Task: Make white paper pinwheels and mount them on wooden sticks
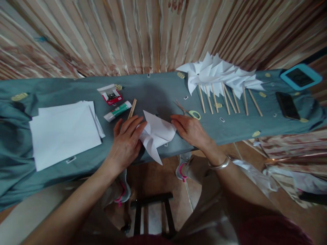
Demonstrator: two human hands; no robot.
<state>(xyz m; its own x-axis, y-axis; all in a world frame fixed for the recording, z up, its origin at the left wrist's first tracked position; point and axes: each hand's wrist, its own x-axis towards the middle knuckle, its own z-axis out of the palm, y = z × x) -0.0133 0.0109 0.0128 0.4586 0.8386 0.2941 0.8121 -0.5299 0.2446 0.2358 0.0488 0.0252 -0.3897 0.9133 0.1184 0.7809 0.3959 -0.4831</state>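
A white paper pinwheel (156,131), its blades folded toward the middle, is between my hands at the front of the table. My left hand (127,141) grips its left side, fingers bent over the paper. At the right corner, the fingers of my right hand (190,131) are pressed together on the paper's edge; the thumb is mostly hidden. Scissors (192,114) with light green handles lie just beyond my right hand. Past my left fingers are a few wooden sticks (132,108) and a green-and-white glue tube (118,111).
A stack of white paper (65,136) lies on the left. Behind the tube stands an open red box (111,97) of small dark pieces. Several finished pinwheels (219,75) on sticks overlap at the back right. Farther right are a phone (287,106) and a blue-framed device (301,76).
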